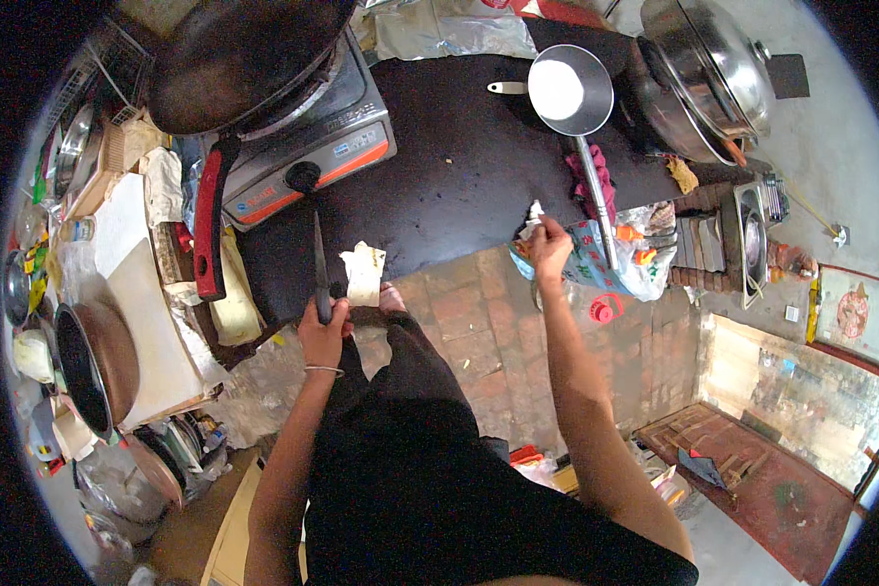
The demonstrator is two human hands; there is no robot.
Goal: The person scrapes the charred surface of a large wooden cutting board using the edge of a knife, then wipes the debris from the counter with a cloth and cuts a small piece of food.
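Note:
My left hand [325, 326] is closed on a kitchen knife [321, 267], its blade pointing up toward the stove. Just right of the knife, a piece of white paper or wrapper [365, 275] lies at the dark table's front edge. My right hand [551, 247] pinches a crumpled white scrap [535, 214] above a blue printed plastic bag [582, 256] by the table edge. Beyond it, a long-handled metal ladle or pan [595, 91] holds something white, with its handle over a dark pink cloth [593, 183].
A gas stove [351, 121] carries a large wok [242, 58] with a red handle [216, 212] jutting toward me. Lidded metal pots [703, 80] stand at the back right. A brown pot [110, 359] and a cardboard sheet [154, 344] are at left.

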